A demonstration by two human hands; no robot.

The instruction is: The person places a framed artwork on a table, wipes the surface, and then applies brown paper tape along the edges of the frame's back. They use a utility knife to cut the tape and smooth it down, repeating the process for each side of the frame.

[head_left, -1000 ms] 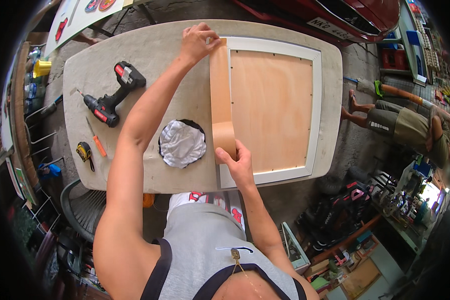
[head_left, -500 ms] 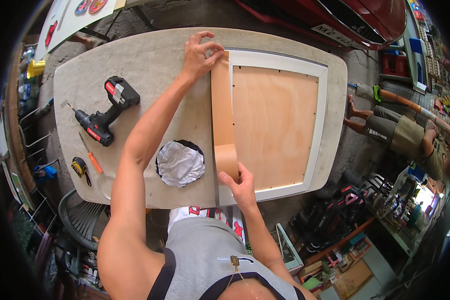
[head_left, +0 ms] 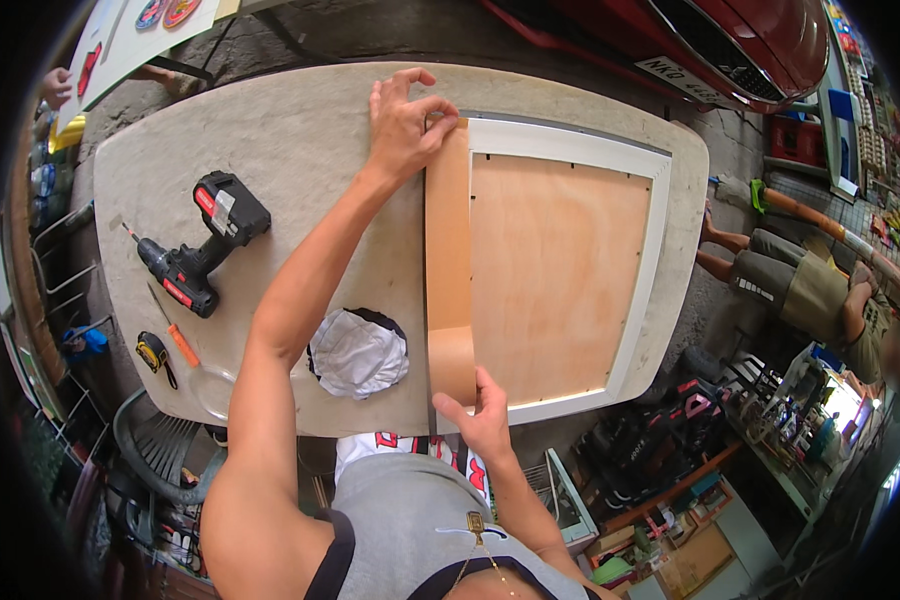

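Note:
A picture frame [head_left: 625, 300] with white and grey edges lies face down on the table. Pale plywood backing [head_left: 560, 270] fills its middle, with small dark tabs round it. Along the frame's left side runs a wide strip of brown tape [head_left: 450, 240]. My left hand [head_left: 407, 128] pinches the strip's far end at the frame's far left corner, thumb and forefinger together. Near the frame's close edge, my right hand [head_left: 486, 420] grips the near end of the tape, where it curves up like a roll [head_left: 452, 365]. My fingers partly hide that end.
Left on the table [head_left: 300, 120] are a cordless drill [head_left: 198, 245], an orange-handled screwdriver [head_left: 183, 345], a tape measure [head_left: 153, 350] and a bundled white cloth [head_left: 358, 355]. A red car [head_left: 710, 45] stands beyond. Another person [head_left: 800, 280] is at the right.
My right hand has come slightly nearer to me, and the flat stretch of tape is a little longer. My left hand keeps its pinch at the far corner. The whole view has shifted slightly.

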